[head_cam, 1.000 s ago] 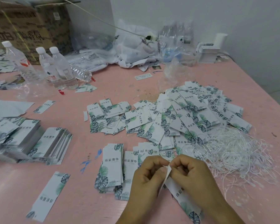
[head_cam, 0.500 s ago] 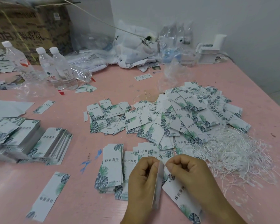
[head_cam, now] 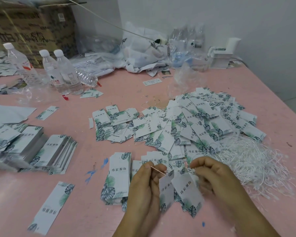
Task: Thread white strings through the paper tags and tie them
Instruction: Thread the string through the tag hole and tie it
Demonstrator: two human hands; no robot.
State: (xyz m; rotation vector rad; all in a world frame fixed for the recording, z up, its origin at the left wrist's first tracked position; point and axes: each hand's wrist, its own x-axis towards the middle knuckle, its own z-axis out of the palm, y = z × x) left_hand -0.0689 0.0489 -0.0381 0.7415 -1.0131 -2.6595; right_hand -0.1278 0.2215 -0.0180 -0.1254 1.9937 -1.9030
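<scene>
Near the table's front edge, my left hand (head_cam: 144,187) pinches the end of a thin white string (head_cam: 158,169) that runs through the tops of two leaf-printed paper tags (head_cam: 186,190). The tags hang tilted between my hands. My right hand (head_cam: 212,175) pinches the string's other end by the tags' holes. A tangle of loose white strings (head_cam: 249,161) lies just right of my right hand. A big heap of strung tags (head_cam: 203,120) spreads behind my hands, and small stacks of tags (head_cam: 120,175) lie under and left of them.
Neat tag stacks (head_cam: 41,151) sit at the left and a single tag (head_cam: 51,207) lies front left on the pink table (head_cam: 126,89). Water bottles (head_cam: 61,71), a cardboard box (head_cam: 32,28), plastic bags (head_cam: 143,53) and a white dispenser (head_cam: 224,53) crowd the back.
My hands have drawn apart, pulling the string taut through the tags. The tags, pressed together edge-on before, now hang spread open between my hands.
</scene>
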